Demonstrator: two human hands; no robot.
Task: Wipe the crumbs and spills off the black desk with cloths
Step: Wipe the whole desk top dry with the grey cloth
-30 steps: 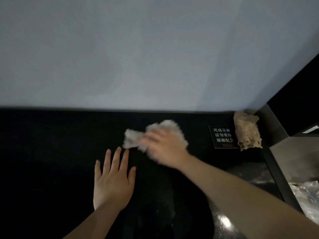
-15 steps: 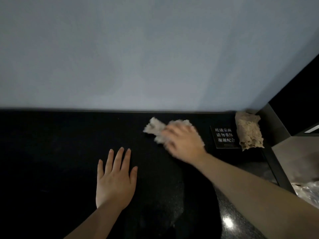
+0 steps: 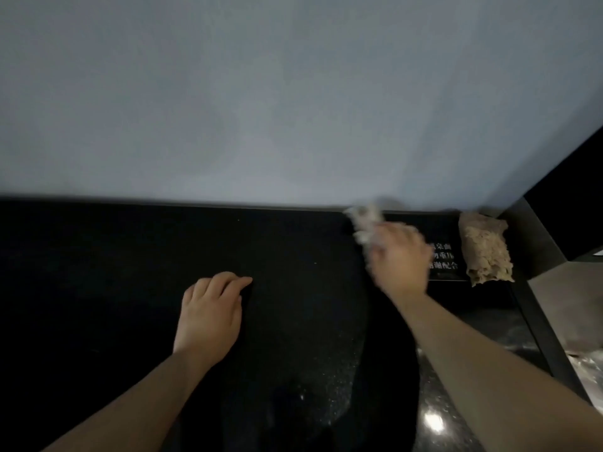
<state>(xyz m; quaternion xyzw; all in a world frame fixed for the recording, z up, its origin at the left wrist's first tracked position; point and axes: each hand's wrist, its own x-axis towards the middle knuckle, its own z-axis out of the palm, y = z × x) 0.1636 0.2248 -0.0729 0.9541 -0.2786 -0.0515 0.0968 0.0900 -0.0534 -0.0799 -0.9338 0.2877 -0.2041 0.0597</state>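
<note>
The black desk (image 3: 98,272) runs along a pale wall. My right hand (image 3: 403,259), blurred by motion, grips a crumpled whitish cloth (image 3: 363,220) against the desk's far edge by the wall, right of centre. My left hand (image 3: 210,313) rests on the desk at centre left, its fingers curled under with nothing in it. Fine pale specks show on the desk surface between my two forearms. A second, beige cloth (image 3: 486,252) lies bunched at the desk's far right corner.
A small black sign (image 3: 445,265) with white characters lies flat between my right hand and the beige cloth. A grey metal ledge (image 3: 554,305) borders the desk on the right, with crinkled clear plastic (image 3: 587,367) beyond it.
My right hand has swept the cloth to the right and back toward the wall. My left hand's fingers, flat and straight before, have curled under.
</note>
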